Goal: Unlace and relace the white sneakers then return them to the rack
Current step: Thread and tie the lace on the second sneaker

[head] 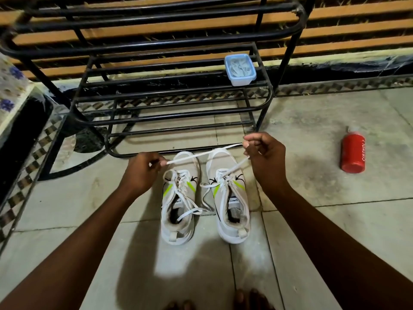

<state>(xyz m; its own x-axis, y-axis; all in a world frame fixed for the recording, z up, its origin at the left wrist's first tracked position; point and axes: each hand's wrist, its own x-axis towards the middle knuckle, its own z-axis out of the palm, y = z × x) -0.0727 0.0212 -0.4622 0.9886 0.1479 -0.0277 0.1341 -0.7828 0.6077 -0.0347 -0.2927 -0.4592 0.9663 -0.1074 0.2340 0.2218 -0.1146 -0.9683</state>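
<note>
At the far left I see a patterned cloth (9, 90) cut off by the frame edge, so I cannot tell what it covers. The black metal shoe rack (169, 113) stands on the far side of the tiled floor (312, 220); its top tiers run out of view at the upper edge. My left hand (139, 171) is curled, pinching one end of a white shoelace (201, 154) between thumb and fingers; the fingertips are tucked under the knuckles and hard to make out. The lace stretches taut across to my right hand (262, 153), which pinches it too, a second strand dropping from that hand down to the eyelets of the right sneaker (230, 198). The left sneaker (178, 198) sits just beside it, both on the floor just near of the rack's lowest bars, toes pointing far. They are off-white with neon-green slashes and black marks; the left one's laces lie loose, trailing over its opening. The tongue labels are too small to read. On a far rack shelf rests a blue-rimmed plastic container (240, 69), its contents unclear. At the right lies a red Cinthol bottle (353, 153) on its side. Bare toes (245, 300) show at the near edge, partly cut off.
</note>
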